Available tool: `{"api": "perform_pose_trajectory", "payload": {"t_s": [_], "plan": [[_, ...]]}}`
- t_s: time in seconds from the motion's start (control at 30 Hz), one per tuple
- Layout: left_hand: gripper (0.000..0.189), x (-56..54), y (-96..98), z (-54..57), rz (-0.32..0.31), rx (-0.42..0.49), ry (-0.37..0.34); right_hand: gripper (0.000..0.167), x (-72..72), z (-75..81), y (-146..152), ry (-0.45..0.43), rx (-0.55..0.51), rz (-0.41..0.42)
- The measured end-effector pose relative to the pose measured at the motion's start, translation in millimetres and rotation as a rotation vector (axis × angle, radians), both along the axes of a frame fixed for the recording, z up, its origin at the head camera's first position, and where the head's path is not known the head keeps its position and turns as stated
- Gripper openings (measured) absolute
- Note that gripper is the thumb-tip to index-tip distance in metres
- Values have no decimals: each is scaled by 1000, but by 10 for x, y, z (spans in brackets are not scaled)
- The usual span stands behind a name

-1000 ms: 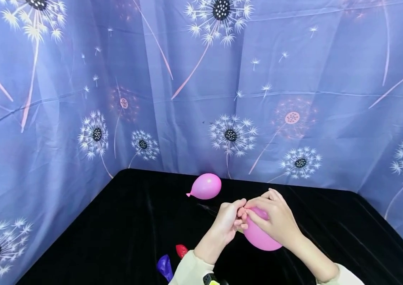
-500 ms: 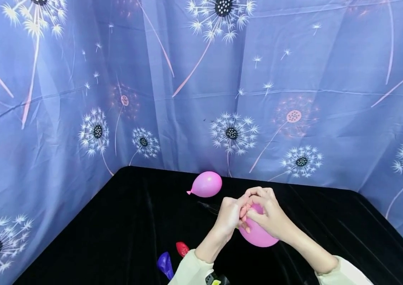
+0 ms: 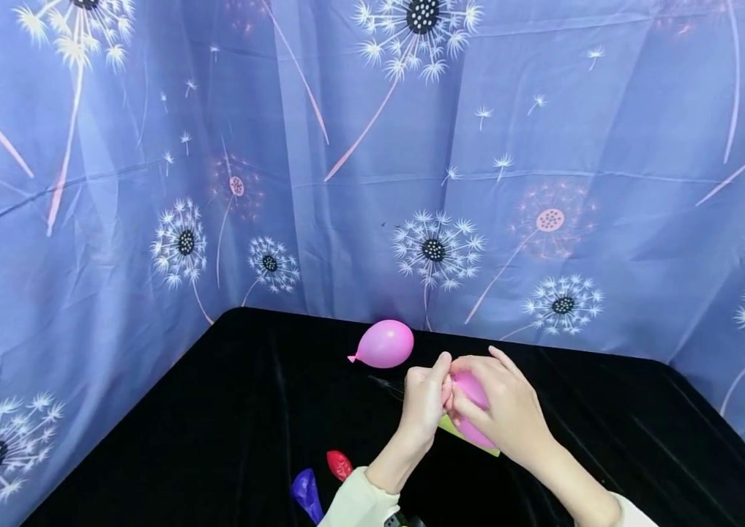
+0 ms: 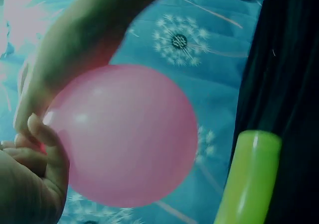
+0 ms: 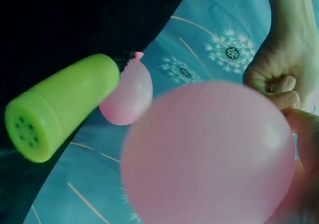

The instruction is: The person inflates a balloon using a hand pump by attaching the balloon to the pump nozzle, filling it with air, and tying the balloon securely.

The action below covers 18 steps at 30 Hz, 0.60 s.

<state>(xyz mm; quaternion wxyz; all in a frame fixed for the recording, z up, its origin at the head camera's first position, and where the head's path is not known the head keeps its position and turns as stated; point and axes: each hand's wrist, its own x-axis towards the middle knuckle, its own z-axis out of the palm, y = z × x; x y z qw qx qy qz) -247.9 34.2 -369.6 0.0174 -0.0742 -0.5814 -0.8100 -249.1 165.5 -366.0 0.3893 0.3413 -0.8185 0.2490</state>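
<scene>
Fingers (image 3: 481,364) of the right hand (image 3: 511,402) and left hand (image 3: 421,406) are curled, pinching the inflated pink balloon (image 4: 132,134) near its neck, presumably to hold air in; neck itself hidden. Left thumb points to 12 o'clock; forearms (image 3: 570,476) enter from 7 and 4–5 o'clock, over the bench (image 3: 227,439). Relative to the held balloon: green cylinder (image 5: 65,107), perhaps a pump, at 6, probably parked within reach; second pink balloon (image 3: 384,345) at 10; red balloon (image 3: 339,464) and blue balloon (image 3: 307,492) at 8.
</scene>
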Motion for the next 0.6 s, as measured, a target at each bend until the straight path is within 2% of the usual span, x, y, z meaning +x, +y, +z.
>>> {"api": "perform_pose_trajectory", "payload": {"t_s": [0.13, 0.27, 0.37, 0.43, 0.5, 0.6], "plan": [[62, 28, 19, 23, 41, 3, 16, 14, 23, 3, -23, -31, 20, -94], [60, 43, 41, 37, 52, 3, 11, 11, 47, -7, -33, 4, 1, -100], [59, 57, 52, 38, 52, 8, 20, 12, 42, -5, -37, 45, -26, -70], [59, 67, 54, 38, 43, 16, 17, 12, 23, 4, -36, 41, -50, -36], [58, 66, 48, 34, 23, 29, 7, 13, -10, 20, -32, 4, -68, 10], [60, 42, 8, 25, -24, 29, -12, 17, -49, 49, -14, -129, -90, 112]]}}
